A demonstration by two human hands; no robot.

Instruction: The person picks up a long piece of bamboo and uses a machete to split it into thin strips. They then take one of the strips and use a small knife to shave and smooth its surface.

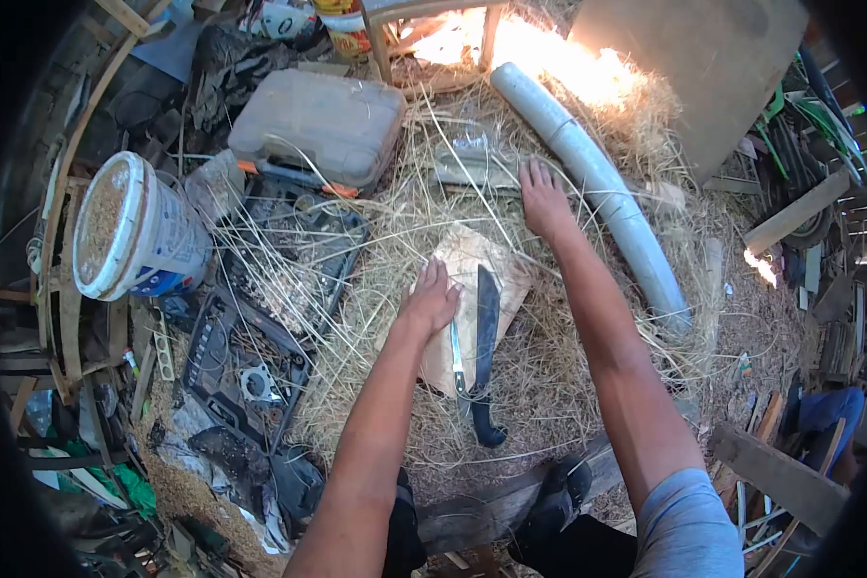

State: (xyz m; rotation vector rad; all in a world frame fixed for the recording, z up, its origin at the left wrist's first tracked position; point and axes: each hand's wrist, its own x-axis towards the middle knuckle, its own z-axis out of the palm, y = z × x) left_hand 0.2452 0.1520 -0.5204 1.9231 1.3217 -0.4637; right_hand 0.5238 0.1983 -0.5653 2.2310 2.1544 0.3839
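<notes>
Brown sheet (464, 252) lies on the straw (347, 385) in front of you, and your left hand (432, 299) rests palm down on its left part, fingers extended and slightly apart, gripping nothing. Flat, even pressure there steadies it best, with your fingertips clear of the blades. Just right of that hand lies the thin knife (456, 342), then the machete (486, 318), both lengthwise with handles toward you; take either by its handle only. Farther right and forward, your right hand (546, 200) is open, fingers extended, at the right end of the dull, flat bundle (472, 171); whether it bears weight, you cannot tell. Mind the grey pipe (602, 178) just beyond.
</notes>
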